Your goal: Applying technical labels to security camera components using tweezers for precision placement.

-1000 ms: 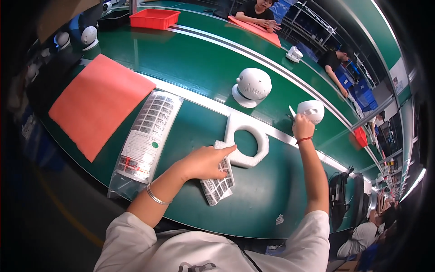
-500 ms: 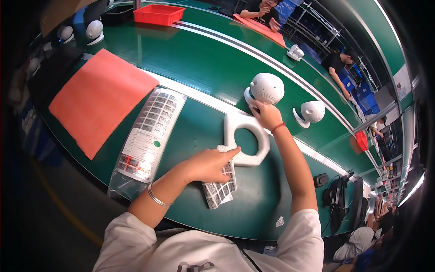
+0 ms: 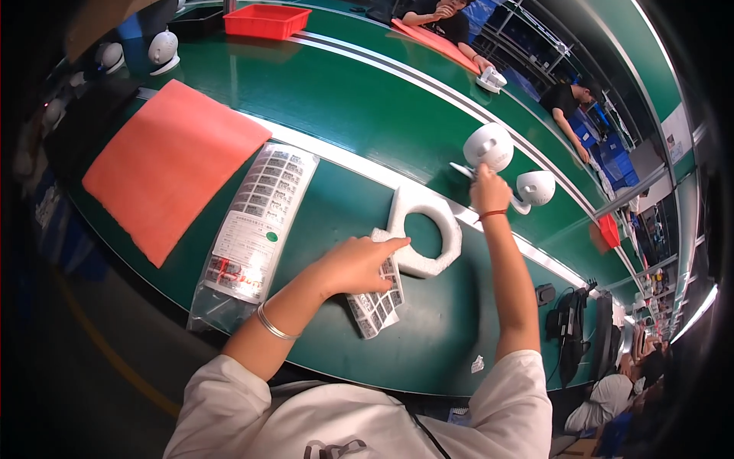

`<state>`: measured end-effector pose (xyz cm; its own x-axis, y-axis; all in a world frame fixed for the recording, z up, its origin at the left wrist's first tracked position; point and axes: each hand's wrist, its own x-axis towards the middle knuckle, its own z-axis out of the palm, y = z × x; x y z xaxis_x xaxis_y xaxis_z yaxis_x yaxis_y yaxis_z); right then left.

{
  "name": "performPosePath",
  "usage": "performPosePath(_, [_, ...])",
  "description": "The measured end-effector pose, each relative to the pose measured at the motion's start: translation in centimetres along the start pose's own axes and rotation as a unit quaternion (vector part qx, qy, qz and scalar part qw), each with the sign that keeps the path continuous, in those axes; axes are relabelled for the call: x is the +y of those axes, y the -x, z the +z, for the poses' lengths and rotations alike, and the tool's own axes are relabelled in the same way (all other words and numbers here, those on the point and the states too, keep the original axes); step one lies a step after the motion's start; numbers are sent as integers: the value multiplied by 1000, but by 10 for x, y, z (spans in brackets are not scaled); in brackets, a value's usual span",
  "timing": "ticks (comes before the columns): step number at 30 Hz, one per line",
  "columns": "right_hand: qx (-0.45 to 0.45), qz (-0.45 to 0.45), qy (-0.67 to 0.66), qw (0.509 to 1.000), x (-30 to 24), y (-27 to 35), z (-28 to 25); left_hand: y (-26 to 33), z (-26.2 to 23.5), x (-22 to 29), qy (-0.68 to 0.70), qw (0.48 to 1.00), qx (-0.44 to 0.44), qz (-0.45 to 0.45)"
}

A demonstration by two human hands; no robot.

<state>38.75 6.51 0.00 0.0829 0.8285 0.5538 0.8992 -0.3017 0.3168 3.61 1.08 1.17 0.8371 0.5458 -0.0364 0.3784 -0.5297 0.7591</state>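
Observation:
My right hand [image 3: 491,193] is closed at the foot of a white round-headed device [image 3: 489,145], a camera-like ball on a disc base. It is tilted over the green belt, its base partly hidden by my fingers. A second white device [image 3: 535,188] is just to its right. My left hand [image 3: 358,266] is closed on a sheet of printed labels [image 3: 376,307], which hangs bent below the fingers. Its index finger stretches to the edge of a white foam ring [image 3: 445,254] lying on the green table.
A clear bag with a label roll [image 3: 256,222] lies left of my left hand, beside a salmon-coloured mat [image 3: 172,164]. A red tray [image 3: 266,21] sits across the belt [image 3: 344,99]. Black cables [image 3: 567,329] lie at right. Co-workers sit along the far side.
My right hand has carried the white device to the right, close to the second one. Across the belt, a co-worker's hand has come down to another white device.

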Motion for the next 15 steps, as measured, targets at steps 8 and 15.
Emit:
performPosePath(8, [-39,80,-549,831,58,1,-125,3,-17,0,51,998,26,36])
performPosePath(15, [-87,-3,-578,811,30,41,-178,7,-31,15,268,960,-6,87])
